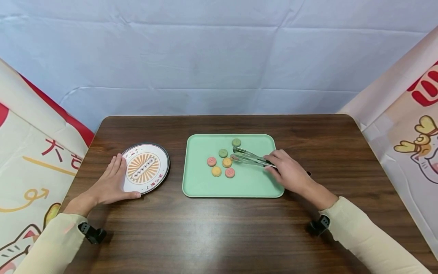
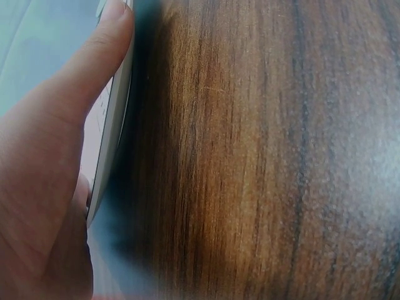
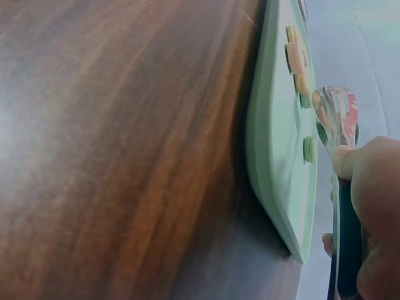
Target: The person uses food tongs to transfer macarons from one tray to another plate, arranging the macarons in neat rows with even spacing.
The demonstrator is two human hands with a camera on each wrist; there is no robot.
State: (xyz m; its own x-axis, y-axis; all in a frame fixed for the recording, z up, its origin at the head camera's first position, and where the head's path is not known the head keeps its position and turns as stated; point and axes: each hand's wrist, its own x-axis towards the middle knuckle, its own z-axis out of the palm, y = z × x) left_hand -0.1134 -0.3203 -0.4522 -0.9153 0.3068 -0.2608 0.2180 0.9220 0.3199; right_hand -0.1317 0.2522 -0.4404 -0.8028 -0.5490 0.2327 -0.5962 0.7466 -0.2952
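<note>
My left hand (image 1: 111, 180) rests at the left rim of a round white plate (image 1: 163, 163) with a printed orange sunburst; its fingers and thumb are spread along the edge. In the left wrist view, the thumb lies along the plate's rim. My right hand (image 1: 289, 171) grips metal tongs (image 1: 251, 156) by their dark handles, above a light green tray (image 1: 198, 186). The tong tips are apart near two green macarons (image 1: 236, 142), two yellow macarons (image 1: 216, 171) and two pink macarons (image 1: 230, 172). A pinkish patch shows at the tips; whether a macaron is between them I cannot tell.
Plate and tray stand apart on a dark wooden table (image 1: 205, 228), the plate on the left. A pale blue cloth (image 1: 212, 57) hangs behind the table's far edge. Printed cloths flank both sides.
</note>
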